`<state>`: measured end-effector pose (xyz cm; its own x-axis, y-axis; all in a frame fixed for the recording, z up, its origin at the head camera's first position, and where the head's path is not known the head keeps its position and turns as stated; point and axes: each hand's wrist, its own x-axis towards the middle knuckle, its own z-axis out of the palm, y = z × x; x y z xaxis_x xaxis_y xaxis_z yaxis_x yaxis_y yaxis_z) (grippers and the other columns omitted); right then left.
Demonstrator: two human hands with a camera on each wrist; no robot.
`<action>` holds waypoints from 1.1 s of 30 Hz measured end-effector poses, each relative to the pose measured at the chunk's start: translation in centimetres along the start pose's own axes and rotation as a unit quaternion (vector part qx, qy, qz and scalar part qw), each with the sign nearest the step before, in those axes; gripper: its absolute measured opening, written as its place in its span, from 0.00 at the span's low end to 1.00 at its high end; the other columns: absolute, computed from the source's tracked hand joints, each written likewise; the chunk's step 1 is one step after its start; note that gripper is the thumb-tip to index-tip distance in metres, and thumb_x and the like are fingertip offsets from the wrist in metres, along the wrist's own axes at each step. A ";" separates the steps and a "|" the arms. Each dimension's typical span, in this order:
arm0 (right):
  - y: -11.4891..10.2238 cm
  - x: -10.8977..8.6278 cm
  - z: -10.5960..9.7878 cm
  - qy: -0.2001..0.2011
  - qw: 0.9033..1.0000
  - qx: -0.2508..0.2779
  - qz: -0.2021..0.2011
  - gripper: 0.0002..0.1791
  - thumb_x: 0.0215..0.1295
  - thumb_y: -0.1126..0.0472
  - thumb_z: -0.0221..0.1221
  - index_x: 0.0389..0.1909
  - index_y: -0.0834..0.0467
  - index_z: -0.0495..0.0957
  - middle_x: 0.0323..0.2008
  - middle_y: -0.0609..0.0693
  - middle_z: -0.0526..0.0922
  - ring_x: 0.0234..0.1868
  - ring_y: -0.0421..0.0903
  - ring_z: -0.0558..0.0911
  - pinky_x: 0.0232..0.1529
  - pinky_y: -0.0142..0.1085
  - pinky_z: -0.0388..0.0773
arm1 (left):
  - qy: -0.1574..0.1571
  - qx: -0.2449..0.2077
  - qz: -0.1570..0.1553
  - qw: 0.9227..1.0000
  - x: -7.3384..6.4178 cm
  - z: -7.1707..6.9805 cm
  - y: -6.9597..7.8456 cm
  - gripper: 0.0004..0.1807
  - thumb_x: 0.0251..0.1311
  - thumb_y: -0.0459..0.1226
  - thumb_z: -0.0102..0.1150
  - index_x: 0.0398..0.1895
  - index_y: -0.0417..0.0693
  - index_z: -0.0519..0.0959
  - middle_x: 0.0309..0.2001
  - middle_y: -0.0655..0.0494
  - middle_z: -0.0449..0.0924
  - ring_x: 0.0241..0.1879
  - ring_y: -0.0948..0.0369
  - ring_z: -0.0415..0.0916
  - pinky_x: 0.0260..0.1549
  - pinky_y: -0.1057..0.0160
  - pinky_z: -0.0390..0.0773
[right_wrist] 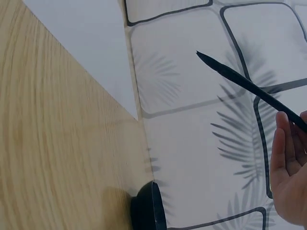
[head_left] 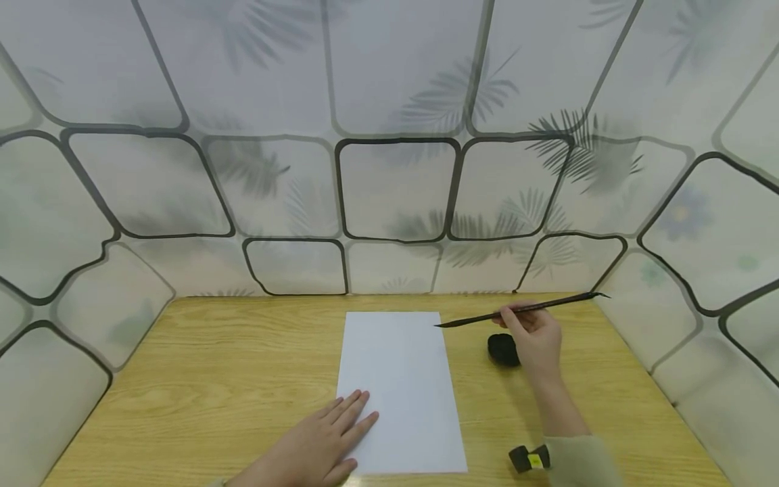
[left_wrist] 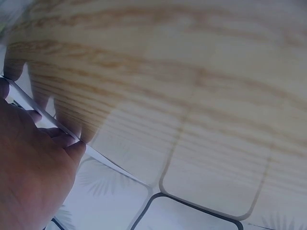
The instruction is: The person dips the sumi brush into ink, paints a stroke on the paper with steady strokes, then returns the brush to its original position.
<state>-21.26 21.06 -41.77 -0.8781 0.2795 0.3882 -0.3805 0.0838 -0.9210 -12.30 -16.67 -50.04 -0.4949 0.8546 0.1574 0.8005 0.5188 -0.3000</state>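
Observation:
My right hand (head_left: 537,338) pinches a dark calligraphy brush (head_left: 550,304) near the middle of its handle, held above the table. The brush lies nearly level, its pointed dark tip over the upper right edge of a white sheet of paper (head_left: 398,379). In the right wrist view the brush tip (right_wrist: 208,59) points up and to the left, well off the paper. My left hand (head_left: 322,436) rests flat on the paper's lower left edge with its fingers spread. A small black bowl (head_left: 502,350) stands beside the right hand, partly hidden behind it.
A small black object with a yellow label (head_left: 528,459) lies near the right sleeve (head_left: 581,460). The wood-grain table (head_left: 243,365) is bordered at the back and sides by pale panels (head_left: 395,189) with dark outlines and leaf prints.

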 end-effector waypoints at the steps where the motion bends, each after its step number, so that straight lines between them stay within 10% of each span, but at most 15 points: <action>1: 0.0 0.0 0.1 -0.003 1.000 -0.001 0.003 0.05 0.72 0.76 0.60 0.42 0.77 0.78 0.29 0.38 0.89 0.29 0.33 0.89 0.36 0.25 0.86 | 0.002 0.001 0.000 1.000 0.0 0.0 0.0 0.34 0.81 0.58 0.42 0.79 0.48 0.68 0.77 0.41 0.70 0.76 0.50 0.71 0.69 0.57 0.76; 33: 2.6 -1.4 3.4 -0.060 0.996 -0.036 0.047 0.07 0.72 0.73 0.63 0.45 0.76 0.80 0.30 0.35 0.87 0.33 0.34 0.90 0.43 0.33 0.89 | -0.030 -0.021 -0.010 0.999 0.0 -0.2 0.0 0.34 0.82 0.58 0.38 0.81 0.49 0.66 0.79 0.41 0.67 0.77 0.49 0.69 0.70 0.55 0.76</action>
<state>-22.03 17.64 -44.55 -0.9388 0.1737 0.2974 -0.2771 0.1320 -0.9517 -12.24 -16.67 -49.85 -0.5292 0.8418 0.1065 0.8029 0.5374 -0.2580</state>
